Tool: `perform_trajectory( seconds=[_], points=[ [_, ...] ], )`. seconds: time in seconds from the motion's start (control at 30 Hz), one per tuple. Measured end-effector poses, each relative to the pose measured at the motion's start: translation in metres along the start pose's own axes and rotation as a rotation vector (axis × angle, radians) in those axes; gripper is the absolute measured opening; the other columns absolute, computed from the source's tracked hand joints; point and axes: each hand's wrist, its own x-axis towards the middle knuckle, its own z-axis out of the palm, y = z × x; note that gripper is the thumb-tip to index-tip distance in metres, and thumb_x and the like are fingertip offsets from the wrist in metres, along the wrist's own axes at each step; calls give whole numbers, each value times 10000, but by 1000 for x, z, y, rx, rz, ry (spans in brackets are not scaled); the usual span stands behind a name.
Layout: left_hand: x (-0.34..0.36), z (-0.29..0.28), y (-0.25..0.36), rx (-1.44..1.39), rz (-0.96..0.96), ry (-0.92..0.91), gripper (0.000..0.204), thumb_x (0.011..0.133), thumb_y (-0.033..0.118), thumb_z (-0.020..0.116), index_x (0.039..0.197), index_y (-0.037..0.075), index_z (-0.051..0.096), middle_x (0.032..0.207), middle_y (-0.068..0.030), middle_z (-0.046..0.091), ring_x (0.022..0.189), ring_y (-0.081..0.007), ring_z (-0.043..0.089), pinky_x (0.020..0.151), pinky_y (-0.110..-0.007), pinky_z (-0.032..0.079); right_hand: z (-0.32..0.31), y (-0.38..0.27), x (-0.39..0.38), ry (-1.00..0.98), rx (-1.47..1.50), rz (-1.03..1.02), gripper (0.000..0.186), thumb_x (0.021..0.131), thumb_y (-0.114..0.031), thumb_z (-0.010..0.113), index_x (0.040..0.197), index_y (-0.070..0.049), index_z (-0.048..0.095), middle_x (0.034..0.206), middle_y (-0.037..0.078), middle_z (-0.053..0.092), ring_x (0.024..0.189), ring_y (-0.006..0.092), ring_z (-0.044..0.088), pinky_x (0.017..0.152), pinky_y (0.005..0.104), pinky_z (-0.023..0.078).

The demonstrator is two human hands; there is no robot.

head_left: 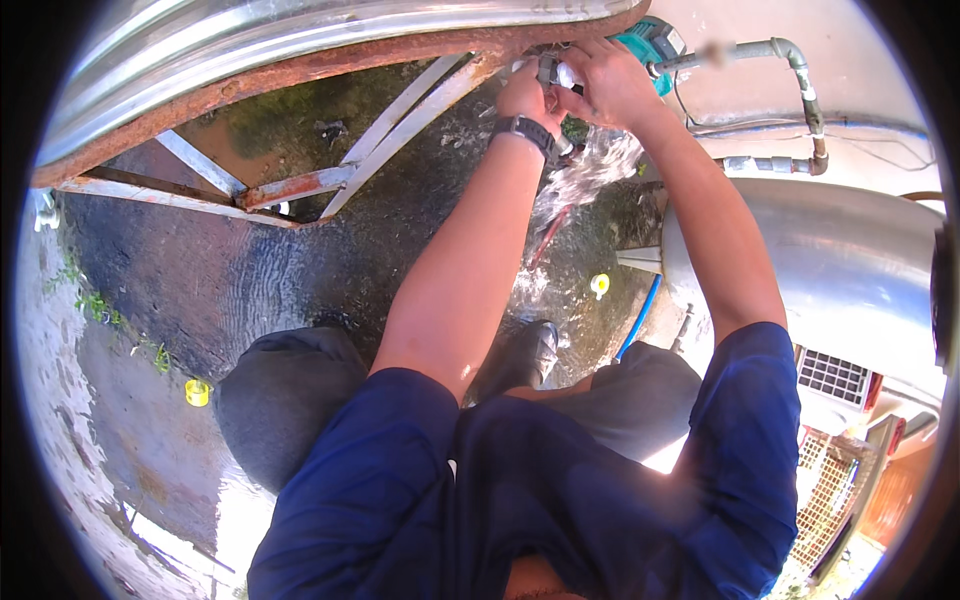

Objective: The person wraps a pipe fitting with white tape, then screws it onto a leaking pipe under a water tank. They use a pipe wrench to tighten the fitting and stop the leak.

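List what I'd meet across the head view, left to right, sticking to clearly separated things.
Yellow roll on the ground → left hand → right hand → pipe elbow on the wall side.

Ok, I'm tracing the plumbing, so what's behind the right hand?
Part of a teal pump shows beyond the right hand, with a metal pipe running to it. The hand covers the rest, including any link to the white piece.
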Motion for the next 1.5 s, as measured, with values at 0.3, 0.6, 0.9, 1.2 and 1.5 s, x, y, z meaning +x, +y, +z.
perform_trajectory(
  seconds=[0.3,0.6,0.9,1.2,1.5],
  points=[
    [-4,-30,-20,-257,-44,-261,265,1102,316,494,1267,122,566,1257,-40,603,1227,-213,541,1063,-459,424,6,0,12,-196,416,332,437,790,-348,721,1051,2,728,941,261,720,881,436,687,803,476,545],
    [4,-33,-15,-293,-67,-358,272,1087,333,524,1274,145,582,1209,-1,626,1110,-165,556,997,-442,436,9,-9,18,-228,718,711,452,745,-409,749,951,-8,793,832,184,756,794,325,743,778,418,582],
    [-1,-33,-18,-138,2,-373,390,1049,450,585,1224,101,592,1238,-94,645,1172,-258,593,999,-460,453,2,-10,-10,-175,606,525,732,729,-422,819,1259,54,649,1138,232,747,908,342,744,847,396,580],
    [-9,-22,-13,-12,35,-202,697,1044,450,589,1535,50,298,1436,-175,466,1326,-341,503,1142,-516,400,23,20,-63,-32,437,578,476,808,-188,737,1270,-83,683,1078,216,737,991,391,718,878,435,581],
    [-18,-12,-7,119,66,-34,835,1044,401,598,1625,50,112,1546,-196,347,1353,-342,482,1093,-506,431,56,30,-51,-233,402,226,380,1005,-309,621,1333,-120,655,1120,203,701,954,374,697,829,469,571]
  ],
)
